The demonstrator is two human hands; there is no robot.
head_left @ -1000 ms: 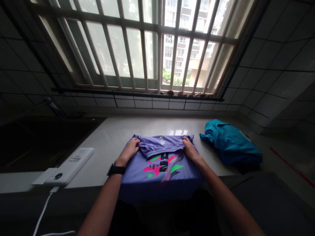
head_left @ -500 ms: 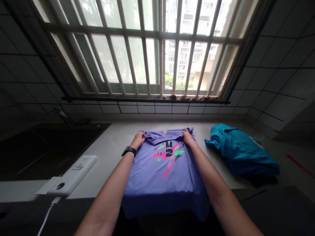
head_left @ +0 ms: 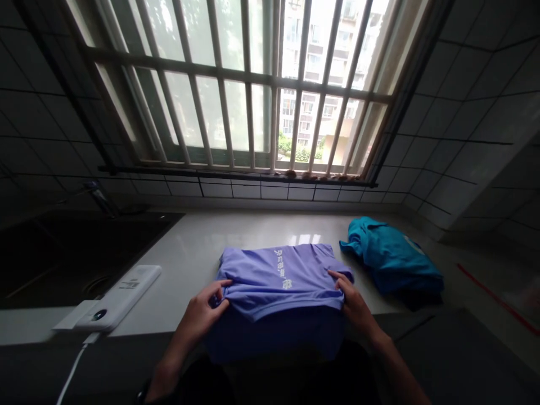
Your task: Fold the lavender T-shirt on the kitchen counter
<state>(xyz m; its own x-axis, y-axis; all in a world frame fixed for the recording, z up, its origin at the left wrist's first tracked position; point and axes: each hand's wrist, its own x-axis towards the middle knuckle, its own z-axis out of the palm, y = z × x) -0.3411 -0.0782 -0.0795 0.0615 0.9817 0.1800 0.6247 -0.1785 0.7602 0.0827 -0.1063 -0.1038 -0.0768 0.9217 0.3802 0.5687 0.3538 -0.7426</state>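
Observation:
A purple T-shirt (head_left: 257,273) lies folded over on the counter, its upper layer showing pale lettering. Its lower part hangs down over the counter's front edge. My left hand (head_left: 207,306) pinches the folded-over cloth at the left, near the counter edge. On the opposite side, my right hand (head_left: 352,298) grips the cloth between thumb and fingers. The neckline edge runs between both hands, facing me. The coloured print seen earlier is hidden beneath the fold.
Right of the shirt sits a pile of teal and blue clothing (head_left: 392,259). A white power bank (head_left: 120,298) with a cable lies at the left, beside a dark sink (head_left: 46,253) with a faucet (head_left: 101,199). Behind the counter (head_left: 198,230) is a barred window (head_left: 236,107). A red strip (head_left: 493,295) lies far right.
Both hands have come back toward me, bringing the shirt's collar end over toward the front edge. The coloured print is covered and the pale lettering now faces up. The view has shifted slightly.

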